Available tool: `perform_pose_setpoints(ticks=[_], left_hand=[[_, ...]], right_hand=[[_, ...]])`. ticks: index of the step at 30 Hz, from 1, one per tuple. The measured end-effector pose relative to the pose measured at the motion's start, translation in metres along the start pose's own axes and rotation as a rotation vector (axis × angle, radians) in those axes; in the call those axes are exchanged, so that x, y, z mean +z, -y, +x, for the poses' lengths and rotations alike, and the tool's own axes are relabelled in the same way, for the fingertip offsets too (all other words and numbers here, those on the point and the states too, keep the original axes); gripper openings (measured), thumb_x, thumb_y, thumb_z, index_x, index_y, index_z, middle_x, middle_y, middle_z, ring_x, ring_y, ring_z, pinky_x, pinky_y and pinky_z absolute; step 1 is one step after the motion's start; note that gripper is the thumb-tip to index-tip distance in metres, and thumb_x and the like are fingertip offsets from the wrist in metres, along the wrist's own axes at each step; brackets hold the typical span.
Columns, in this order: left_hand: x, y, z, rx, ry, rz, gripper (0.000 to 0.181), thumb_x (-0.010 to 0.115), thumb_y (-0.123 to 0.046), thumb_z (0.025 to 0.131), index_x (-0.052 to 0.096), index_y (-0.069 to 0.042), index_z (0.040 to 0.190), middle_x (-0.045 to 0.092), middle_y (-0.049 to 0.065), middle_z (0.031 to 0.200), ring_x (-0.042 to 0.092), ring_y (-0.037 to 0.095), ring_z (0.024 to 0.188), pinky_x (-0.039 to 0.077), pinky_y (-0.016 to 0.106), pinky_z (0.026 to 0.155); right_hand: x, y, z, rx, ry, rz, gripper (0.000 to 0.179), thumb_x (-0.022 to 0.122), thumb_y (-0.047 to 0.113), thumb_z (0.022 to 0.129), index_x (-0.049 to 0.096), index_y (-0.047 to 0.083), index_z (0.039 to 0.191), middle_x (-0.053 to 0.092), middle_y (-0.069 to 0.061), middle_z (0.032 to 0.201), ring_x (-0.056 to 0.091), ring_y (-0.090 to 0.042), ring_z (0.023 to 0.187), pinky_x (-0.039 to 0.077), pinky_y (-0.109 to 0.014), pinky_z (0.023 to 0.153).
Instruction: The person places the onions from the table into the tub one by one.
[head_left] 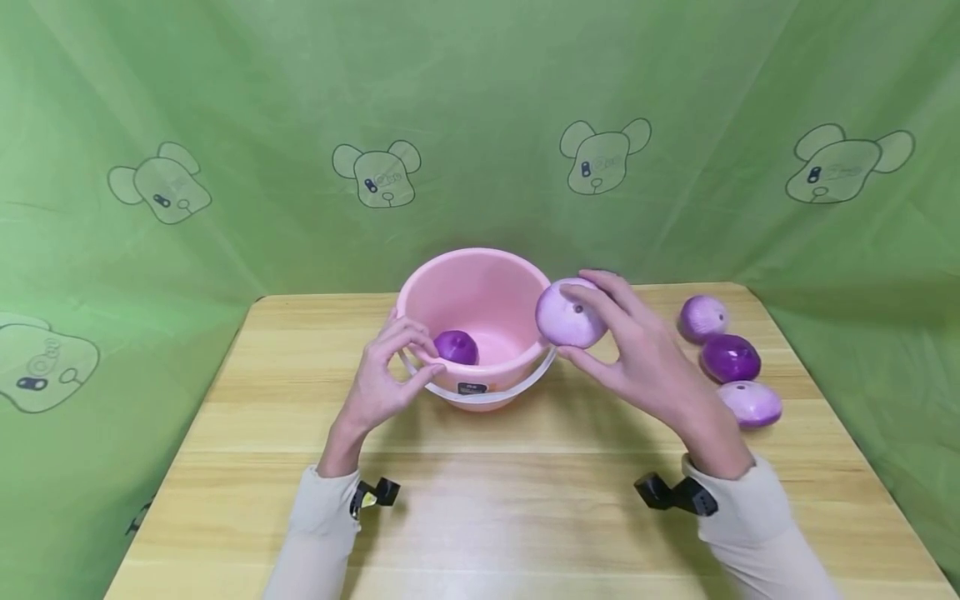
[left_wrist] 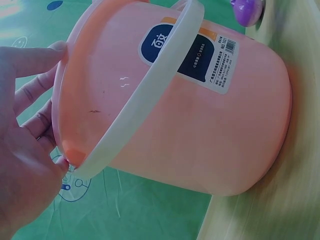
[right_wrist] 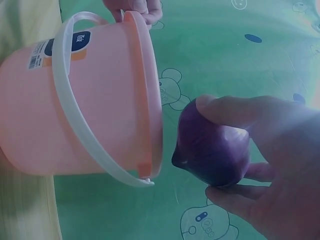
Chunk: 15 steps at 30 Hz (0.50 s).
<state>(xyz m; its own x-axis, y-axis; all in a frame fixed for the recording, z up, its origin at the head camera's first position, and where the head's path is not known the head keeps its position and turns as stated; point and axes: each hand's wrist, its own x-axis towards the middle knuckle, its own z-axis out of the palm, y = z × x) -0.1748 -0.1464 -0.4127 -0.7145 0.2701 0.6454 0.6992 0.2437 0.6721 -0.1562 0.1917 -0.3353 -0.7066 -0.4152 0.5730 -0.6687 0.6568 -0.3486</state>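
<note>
A pink bucket (head_left: 487,287) stands on the table with its white handle (head_left: 525,385) hanging down across the front. My left hand (head_left: 375,379) grips the bucket's rim at the left, thumb on the near side and fingers over the edge. Inside the bucket lies one purple onion (head_left: 456,350). My right hand (head_left: 652,358) holds a pale purple onion (head_left: 557,315) between thumb and fingers, at the right side of the rim. In the right wrist view, this onion (right_wrist: 212,145) is just outside the bucket's mouth, its pointed end toward the bucket.
Three more onions lie in a row at the table's right: a pale one (head_left: 701,318) at the back, a dark one (head_left: 731,358) in the middle and another pale one (head_left: 752,404) nearest. A green curtain (head_left: 480,100) with mouse heads hangs behind the wooden table (head_left: 480,500).
</note>
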Motion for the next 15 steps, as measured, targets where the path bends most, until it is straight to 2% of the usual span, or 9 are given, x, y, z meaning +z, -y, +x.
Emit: perform_pose_setpoints(ticks=[8, 15], left_hand=[[-0.001, 0.003, 0.001, 0.029, 0.006, -0.013, 0.019, 0.085, -0.003, 0.079, 0.072, -0.008, 0.092, 0.069, 0.006, 0.099, 0.063, 0.025, 0.106, 0.011, 0.048, 0.128], [0.0, 0.001, 0.001, 0.01, 0.002, -0.003, 0.023, 0.085, 0.007, 0.074, 0.07, -0.003, 0.09, 0.069, 0.012, 0.098, 0.062, 0.028, 0.105, 0.01, 0.051, 0.128]], right_hand=[[0.01, 0.003, 0.007, -0.021, -0.002, 0.03, 0.073, 0.091, 0.022, 0.078, 0.057, 0.014, 0.142, 0.049, -0.019, 0.149, 0.05, -0.039, 0.134, 0.054, -0.057, 0.1], [0.016, 0.005, 0.014, -0.018, 0.02, 0.04, 0.072, 0.089, 0.026, 0.081, 0.056, 0.015, 0.144, 0.047, -0.018, 0.151, 0.052, -0.04, 0.131, 0.054, -0.059, 0.099]])
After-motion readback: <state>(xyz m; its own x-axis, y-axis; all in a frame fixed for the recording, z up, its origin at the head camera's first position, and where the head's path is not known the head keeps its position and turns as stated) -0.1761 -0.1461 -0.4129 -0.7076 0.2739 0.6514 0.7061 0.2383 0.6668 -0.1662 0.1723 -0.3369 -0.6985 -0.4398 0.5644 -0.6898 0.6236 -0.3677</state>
